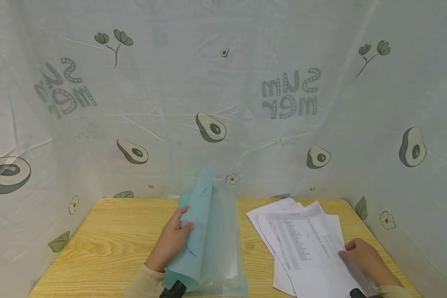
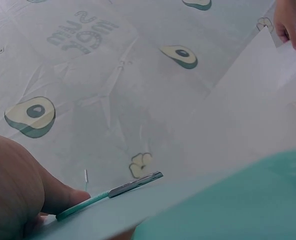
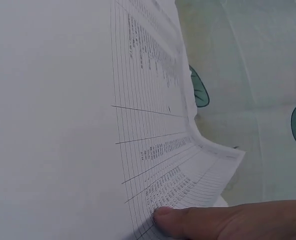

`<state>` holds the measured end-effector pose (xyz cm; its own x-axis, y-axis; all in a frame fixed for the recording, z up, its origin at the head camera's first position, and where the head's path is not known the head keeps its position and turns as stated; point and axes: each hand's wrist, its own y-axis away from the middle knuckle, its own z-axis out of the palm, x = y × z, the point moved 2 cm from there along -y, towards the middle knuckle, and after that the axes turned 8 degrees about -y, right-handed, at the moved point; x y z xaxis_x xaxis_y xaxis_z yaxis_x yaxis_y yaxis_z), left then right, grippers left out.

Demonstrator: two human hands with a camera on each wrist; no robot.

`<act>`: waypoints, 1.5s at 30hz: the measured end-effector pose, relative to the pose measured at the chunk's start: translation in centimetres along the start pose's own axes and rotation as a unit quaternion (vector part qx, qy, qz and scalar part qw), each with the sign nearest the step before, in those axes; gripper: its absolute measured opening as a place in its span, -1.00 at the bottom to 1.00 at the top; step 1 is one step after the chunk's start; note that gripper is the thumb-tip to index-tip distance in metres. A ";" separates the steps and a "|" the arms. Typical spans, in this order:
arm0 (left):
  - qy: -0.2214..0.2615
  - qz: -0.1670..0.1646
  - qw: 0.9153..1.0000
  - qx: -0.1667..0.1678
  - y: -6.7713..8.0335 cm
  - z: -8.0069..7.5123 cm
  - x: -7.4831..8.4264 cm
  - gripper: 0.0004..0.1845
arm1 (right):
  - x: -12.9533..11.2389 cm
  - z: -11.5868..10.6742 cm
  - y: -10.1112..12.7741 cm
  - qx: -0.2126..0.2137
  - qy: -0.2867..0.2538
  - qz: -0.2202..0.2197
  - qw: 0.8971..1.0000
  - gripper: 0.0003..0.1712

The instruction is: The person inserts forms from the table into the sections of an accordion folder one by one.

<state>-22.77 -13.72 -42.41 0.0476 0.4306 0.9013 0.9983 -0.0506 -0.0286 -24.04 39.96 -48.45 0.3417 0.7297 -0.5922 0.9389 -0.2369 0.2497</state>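
Note:
My left hand (image 1: 173,238) grips the raised cover of a light blue translucent plastic folder (image 1: 223,231), thumb on the near face. The cover curls upward, and the folder's clearer part lies to its right. In the left wrist view, a green cord with a metal tip (image 2: 136,184) runs along the plastic beside the thumb. To the right, my right hand (image 1: 363,258) pinches the right edge of printed sheets (image 1: 301,238). The right wrist view shows its thumb (image 3: 188,222) on a sheet with a printed table (image 3: 158,145), whose edge bends.
Beneath everything is a wood-grain table (image 1: 108,244). More white paper (image 1: 262,221) fans out under the printed sheet. A pale curtain (image 1: 171,82) with avocado prints encloses the table at the back and both sides.

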 end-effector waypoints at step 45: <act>0.060 -0.020 0.997 -0.034 0.2 0.6 0.2 -0.42 | -12.8 3.9 5.4 0.234 -0.264 -0.109 0.929 -0.41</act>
<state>-22.55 -13.11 -42.49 -0.0007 0.3232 0.9463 0.9945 -0.0991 0.0346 -23.14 26.84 -42.48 -0.0024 0.4052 -0.9142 0.8615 -0.4633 -0.2076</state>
